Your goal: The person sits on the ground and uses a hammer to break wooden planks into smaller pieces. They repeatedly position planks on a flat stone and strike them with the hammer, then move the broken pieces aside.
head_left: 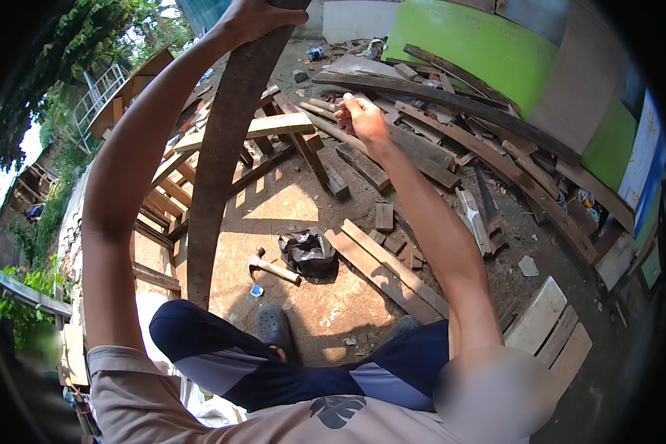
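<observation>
My left hand (253, 20) is raised at the top of the view, its fingers wrapped over the upper end of a long dark wooden plank (226, 140). The plank stands tilted, its lower end beside my left knee. My right hand (362, 122) is held out in front with the fingers curled closed; whatever is in them, if anything, is hidden. On the dirt between my feet and the wood lies a claw hammer (274, 268) with a pale wooden handle. Next to it sits a black plastic bag (308, 254), its mouth partly open.
A wooden frame (274, 127) stands just beyond the plank. Scrap boards (451, 96) are heaped at the right, against green panels (470, 52). Two loose planks (385, 270) and short wood blocks (384, 217) lie near my right foot. Pale slats (551, 333) rest at the lower right.
</observation>
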Motion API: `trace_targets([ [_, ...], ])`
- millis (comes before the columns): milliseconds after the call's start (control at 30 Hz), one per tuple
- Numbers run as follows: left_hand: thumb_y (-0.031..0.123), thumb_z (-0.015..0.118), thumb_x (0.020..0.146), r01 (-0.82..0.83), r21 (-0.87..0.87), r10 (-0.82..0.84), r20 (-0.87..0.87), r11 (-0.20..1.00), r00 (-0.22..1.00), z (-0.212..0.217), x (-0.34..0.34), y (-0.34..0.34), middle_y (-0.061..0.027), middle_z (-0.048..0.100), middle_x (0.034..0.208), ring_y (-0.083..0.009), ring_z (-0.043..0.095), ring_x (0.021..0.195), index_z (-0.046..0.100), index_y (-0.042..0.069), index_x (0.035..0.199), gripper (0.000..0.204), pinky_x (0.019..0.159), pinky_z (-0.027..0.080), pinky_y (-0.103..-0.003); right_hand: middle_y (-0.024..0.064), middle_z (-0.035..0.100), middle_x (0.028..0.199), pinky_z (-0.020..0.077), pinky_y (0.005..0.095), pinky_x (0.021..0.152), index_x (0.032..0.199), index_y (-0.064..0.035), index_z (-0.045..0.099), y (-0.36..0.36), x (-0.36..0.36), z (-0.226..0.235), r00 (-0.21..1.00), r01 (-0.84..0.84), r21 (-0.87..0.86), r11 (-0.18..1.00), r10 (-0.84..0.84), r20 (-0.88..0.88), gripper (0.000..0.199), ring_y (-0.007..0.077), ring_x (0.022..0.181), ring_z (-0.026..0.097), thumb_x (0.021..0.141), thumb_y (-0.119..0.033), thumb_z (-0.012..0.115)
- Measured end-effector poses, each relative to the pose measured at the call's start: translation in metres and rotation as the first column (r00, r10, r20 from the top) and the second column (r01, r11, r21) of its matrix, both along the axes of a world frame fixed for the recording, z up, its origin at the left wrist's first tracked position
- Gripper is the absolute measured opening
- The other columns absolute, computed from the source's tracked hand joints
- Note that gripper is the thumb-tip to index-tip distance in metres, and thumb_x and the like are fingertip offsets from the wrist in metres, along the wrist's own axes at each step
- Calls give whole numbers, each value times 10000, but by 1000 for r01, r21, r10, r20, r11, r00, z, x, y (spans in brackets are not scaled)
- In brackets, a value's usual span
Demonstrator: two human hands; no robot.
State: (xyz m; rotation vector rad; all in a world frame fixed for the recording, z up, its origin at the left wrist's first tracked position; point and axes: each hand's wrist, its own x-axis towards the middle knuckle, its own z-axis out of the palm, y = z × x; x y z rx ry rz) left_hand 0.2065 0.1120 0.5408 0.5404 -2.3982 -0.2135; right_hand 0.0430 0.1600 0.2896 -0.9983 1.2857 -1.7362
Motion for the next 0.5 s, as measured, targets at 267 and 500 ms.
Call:
trace_targets([
  [267,324,839,615,50,247,-168,485,968,858,-232,3,33,-282,603,1162,-433,593,1090,303,67,1494,1061,941,477,-466,239,695,1053,524,436,883,1026,35,694,122,-180,-191,563,807,516,287,-638,-525,355,395,1033,658,886,-255,545],
  [500,313,806,594,35,403,-306,631,914,713,-366,32,56,-344,598,1136,-468,621,1021,267,84,1518,1094,891,506,-483,217,638,1231,474,424,998,1146,-9,687,226,-213,-228,579,699,714,40,-618,-531,447,370,1166,605,857,-317,540],
])
